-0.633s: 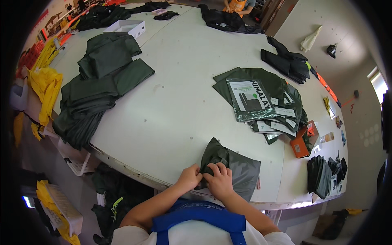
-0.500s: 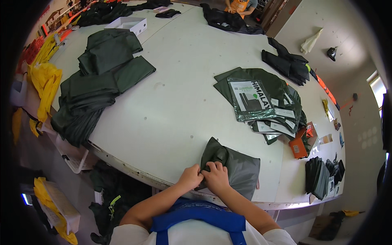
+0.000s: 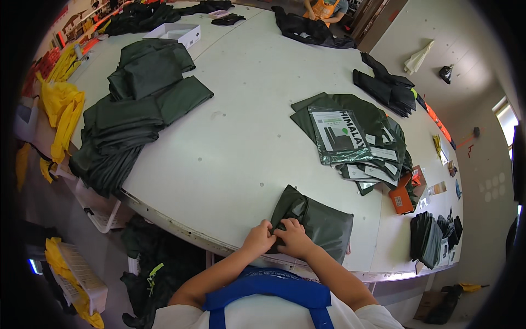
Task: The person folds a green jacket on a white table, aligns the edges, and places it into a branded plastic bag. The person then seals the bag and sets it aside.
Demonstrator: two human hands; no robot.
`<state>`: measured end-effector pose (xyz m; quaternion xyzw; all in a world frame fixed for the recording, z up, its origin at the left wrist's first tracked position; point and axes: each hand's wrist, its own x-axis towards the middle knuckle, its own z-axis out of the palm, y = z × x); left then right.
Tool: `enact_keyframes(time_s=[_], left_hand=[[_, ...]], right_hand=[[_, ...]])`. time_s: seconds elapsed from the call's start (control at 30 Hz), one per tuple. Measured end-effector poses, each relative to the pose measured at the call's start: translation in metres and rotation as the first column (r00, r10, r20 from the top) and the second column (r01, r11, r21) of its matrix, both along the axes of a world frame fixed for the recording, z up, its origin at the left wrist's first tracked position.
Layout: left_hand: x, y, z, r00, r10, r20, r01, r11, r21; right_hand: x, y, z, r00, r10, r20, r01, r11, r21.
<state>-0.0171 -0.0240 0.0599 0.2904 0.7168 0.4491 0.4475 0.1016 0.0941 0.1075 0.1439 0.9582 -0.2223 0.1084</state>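
Observation:
A dark green bundle of smooth, slightly shiny folded fabric point(image 3: 329, 226) lies at the near edge of the table, just ahead of me. Its left part is bunched and creased. My left hand point(image 3: 258, 239) has its fingers curled and pinching at the bundle's near left edge. Close beside it, my right hand point(image 3: 294, 238) rests over the bundle with bent fingers gripping the same gathered fabric. The fingertips nearly meet, and the fabric between them is partly hidden.
Folded dark green garments point(image 3: 123, 118) are piled at the left. Flat packs in clear bags point(image 3: 339, 134) lie in a heap at the right, beside an orange box point(image 3: 401, 198). A white open box point(image 3: 189, 35) stands far left. Across the white table point(image 3: 235, 115) is a person in an orange apron point(image 3: 323, 10).
The whole view has shifted slightly. Both hands stay on the bundle, the fingers moving only a little as its folds shift.

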Motion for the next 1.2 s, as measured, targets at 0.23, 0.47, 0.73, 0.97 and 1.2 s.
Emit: enact_keyframes(time_s=[0.23,0.47,0.73,0.97,1.2], left_hand=[[0.004,-0.001,-0.005,0.929,-0.064,-0.364,0.083,0.996,0.035],[0.0,0.004,-0.001,0.905,-0.126,-0.406,0.134,0.991,-0.009],[-0.008,0.0,0.019,0.97,-0.187,-0.159,0.228,0.924,0.306],[0.007,0.005,-0.012,0.952,-0.165,-0.257,0.186,0.981,0.06],[0.012,0.014,0.01,0.746,-0.03,-0.665,0.176,0.973,0.153]], right_hand=[[0.019,0.014,0.017,0.887,-0.358,-0.293,0.14,0.812,-0.567],[0.026,-0.011,0.003,0.745,-0.583,-0.324,0.439,0.794,-0.421],[-0.007,-0.002,0.007,0.962,-0.266,0.056,0.269,0.961,-0.068],[-0.006,-0.004,-0.034,0.987,-0.121,0.103,0.129,0.989,-0.066],[-0.014,0.029,0.012,0.885,-0.347,-0.309,0.382,0.923,0.057]])
